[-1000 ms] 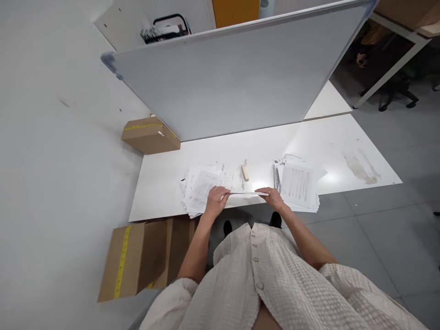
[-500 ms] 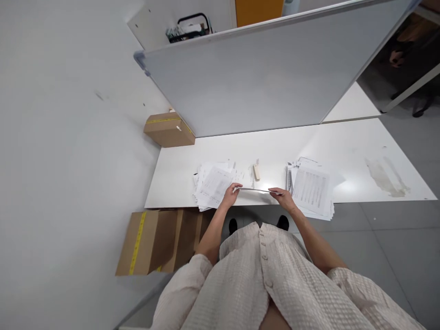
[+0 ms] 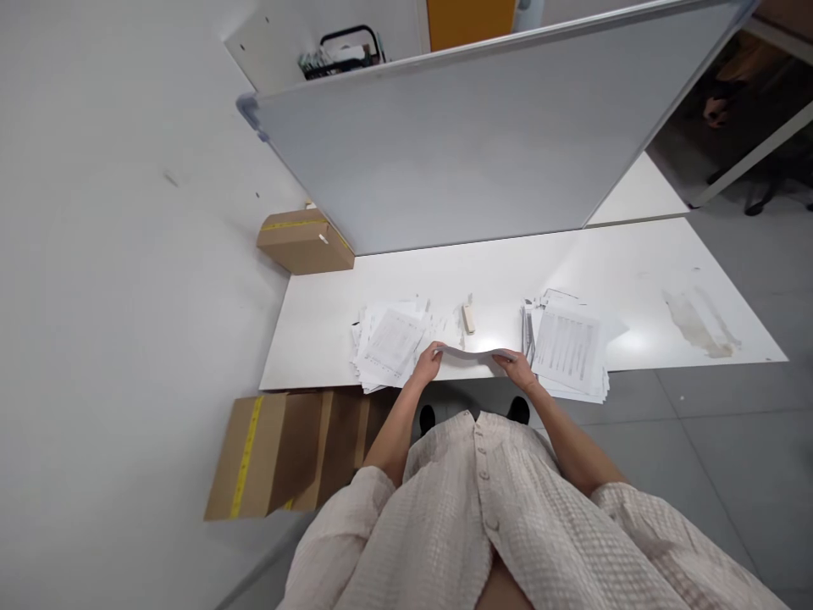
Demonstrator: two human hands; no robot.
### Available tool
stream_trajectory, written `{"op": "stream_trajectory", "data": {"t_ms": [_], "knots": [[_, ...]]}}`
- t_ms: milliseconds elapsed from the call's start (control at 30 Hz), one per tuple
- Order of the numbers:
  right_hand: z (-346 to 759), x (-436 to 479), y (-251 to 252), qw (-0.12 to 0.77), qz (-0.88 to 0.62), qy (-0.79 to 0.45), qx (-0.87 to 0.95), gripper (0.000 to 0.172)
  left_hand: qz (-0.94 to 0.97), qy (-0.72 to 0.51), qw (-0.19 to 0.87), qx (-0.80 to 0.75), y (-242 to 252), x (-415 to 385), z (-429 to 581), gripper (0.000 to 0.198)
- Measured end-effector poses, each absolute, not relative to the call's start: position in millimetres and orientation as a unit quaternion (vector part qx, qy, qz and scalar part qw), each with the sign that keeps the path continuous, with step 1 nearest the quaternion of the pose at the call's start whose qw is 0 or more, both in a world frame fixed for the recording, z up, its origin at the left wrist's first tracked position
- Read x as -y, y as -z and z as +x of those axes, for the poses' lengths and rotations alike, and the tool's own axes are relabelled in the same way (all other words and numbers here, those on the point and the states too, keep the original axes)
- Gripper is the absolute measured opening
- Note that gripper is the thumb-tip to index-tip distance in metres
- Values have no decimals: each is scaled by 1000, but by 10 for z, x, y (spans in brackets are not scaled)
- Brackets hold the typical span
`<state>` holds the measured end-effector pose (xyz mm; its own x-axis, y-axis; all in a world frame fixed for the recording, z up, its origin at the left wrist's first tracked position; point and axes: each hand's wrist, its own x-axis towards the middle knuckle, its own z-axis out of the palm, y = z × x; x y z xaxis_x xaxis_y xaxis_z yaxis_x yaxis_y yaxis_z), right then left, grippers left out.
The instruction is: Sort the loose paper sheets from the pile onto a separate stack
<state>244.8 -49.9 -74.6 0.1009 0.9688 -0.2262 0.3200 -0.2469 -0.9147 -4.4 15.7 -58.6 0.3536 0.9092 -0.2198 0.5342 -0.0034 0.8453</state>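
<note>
Here, a white table (image 3: 406, 280) with paper stacks (image 3: 389, 343) fronts a tall whiteboard (image 3: 483, 144).

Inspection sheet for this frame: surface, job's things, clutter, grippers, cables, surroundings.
Surface: white table, smeared stain toward its right end.
Job's things: sheet of paper, bowed upward, over the table's near edge.
Clutter: left paper pile, right paper pile, small beige block between them.
Grippers: left hand and right hand each grip one end of the sheet.
Cables: nothing seen.
Surroundings: whiteboard behind the table; cardboard boxes on the floor at left; another person's hand far right.
</note>
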Motion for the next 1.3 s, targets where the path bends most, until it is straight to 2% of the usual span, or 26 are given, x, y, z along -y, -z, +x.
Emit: {"op": "stream_trajectory", "data": {"t_ms": [233,433,567,667,767,1033,1167,1300], "knots": [[2390,545,693,391,-672,-493,391,34,639,-226,499,-539,684,-157,-82,26],[2550,687,484,379,-625,-553,401,36,702,-198,454,-512,380,-193,-196,27],[2676,724,293,337,-614,-519,490,39,751,-180,415,-481,179,-224,-245,27],[2650,714,174,268,-628,-466,563,33,775,-147,416,-452,106,-230,-188,27],[2556,711,125,254,-634,-428,592,31,787,-136,415,-435,81,-231,-70,26],[2713,843,451,287,-722,-413,475,32,761,-131,409,-486,187,-248,187,28],[2862,956,691,248,-775,-450,367,26,758,-117,388,-512,323,-271,276,33],[2804,993,852,288,-757,-530,251,24,762,-84,374,-521,437,-317,373,41]]}}
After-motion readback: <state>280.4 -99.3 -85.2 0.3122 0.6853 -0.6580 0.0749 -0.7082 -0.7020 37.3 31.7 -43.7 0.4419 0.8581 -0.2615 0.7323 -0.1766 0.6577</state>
